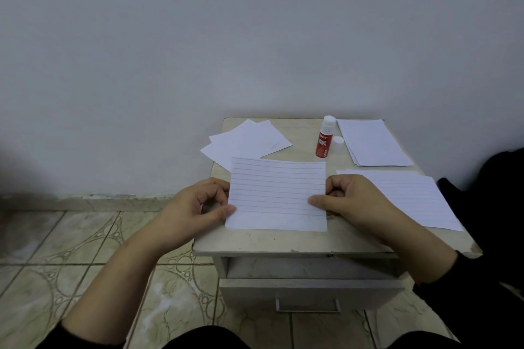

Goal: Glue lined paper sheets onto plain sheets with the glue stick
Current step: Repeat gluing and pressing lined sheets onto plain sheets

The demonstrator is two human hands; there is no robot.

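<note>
You have a white sheet of lined paper [278, 194] held by its two short sides, your left hand [195, 207] pinching the left edge between thumb and curled fingers and your right hand [348, 201] pinching the right edge the same way, so the hands are well apart with the sheet stretched between them. It sits over the front middle of the small pale, worn bedside table [255, 244]; whether it lies flat on the top or is lifted slightly I cannot tell. The red glue stick with its white top [324, 137] stands upright at the back, its loose white cap [338, 142] just beside it, so it looks ready to use. A fanned heap of plain white sheets [246, 140] lies at the back left, partly under the far edge of your sheet; a neat stack of faintly lined sheets [371, 140] sits at the back right, and another lined sheet [408, 197] lies flat on the right. By my reading you are at the placing step, either positioning this sheet for gluing or squaring it up to press down. Next you'll need its edges aligned, one hand freed, and firm, even pressure.
</note>
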